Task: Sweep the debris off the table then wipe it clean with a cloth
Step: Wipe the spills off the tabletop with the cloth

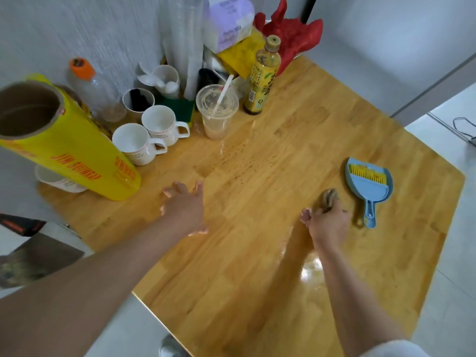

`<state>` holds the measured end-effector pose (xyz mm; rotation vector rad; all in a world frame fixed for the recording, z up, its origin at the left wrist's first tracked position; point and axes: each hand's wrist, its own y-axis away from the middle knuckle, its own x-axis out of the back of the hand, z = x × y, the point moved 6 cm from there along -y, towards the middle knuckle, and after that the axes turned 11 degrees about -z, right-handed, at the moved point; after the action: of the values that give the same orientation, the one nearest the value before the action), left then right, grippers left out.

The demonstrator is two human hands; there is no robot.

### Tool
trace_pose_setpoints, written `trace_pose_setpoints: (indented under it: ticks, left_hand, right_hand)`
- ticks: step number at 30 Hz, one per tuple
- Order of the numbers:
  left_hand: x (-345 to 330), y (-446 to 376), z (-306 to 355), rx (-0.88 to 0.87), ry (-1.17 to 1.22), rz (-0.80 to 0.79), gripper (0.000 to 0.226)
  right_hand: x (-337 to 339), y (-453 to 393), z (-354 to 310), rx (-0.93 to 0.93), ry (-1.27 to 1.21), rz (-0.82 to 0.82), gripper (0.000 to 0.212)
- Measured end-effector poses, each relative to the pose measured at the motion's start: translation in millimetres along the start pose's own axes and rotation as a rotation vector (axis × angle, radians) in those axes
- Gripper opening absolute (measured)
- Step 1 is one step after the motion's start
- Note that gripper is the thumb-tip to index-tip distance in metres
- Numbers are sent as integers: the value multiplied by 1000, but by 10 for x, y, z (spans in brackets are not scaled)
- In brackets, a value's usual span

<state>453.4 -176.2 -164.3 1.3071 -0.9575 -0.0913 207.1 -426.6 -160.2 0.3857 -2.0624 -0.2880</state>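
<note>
Our left hand (184,206) hovers spread and empty; our right hand (327,220) clutches a bunched cloth (329,198); wiping scattered debris (242,166) might smear it.

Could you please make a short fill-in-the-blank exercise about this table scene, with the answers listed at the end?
1. The dustpan lying on the table is ____ in colour.
2. The brown cloth is gripped by the ____ hand.
3. The bristles of the small brush resting in the dustpan are ____.
4. The left hand is open and holds ____.

Answers: blue; right; yellow; nothing
</note>
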Motion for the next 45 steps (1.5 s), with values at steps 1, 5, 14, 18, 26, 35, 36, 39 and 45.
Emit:
trace_pose_setpoints:
  ticks: [1,5,14,18,26,35,36,39,45]
  left_hand:
    - [8,5,-7,-5,7,13,128]
    - [13,39,-93,-29,55,69,129]
    - [24,4,-95,-42,82,88,128]
    - [20,-21,-98,-32,64,86,129]
    - [32,3,-103,-19,70,67,127]
    - [32,1,-111,-41,76,113,127]
    - [43,-6,-111,-40,75,120,127]
    - [44,-5,-112,-36,78,119,127]
    - [40,-8,-102,-20,72,94,127]
  right_hand:
    - [-166,60,-194,69,43,-19,36]
    - [-1179,1024,-916,731,313,-531,42]
    - [-36,-269,-497,107,104,-107,56]
    - [-883,439,-1185,630,145,-441,42]
    - [-291,-531,-787,408,197,-219,45]
    - [-943,456,-1080,1094,440,-600,32]
    - [-810,102,-1025,990,407,-512,31]
    - [-320,-1008,-870,398,185,-166,50]
    - [-1073,-168,-1599,657,298,-372,48]
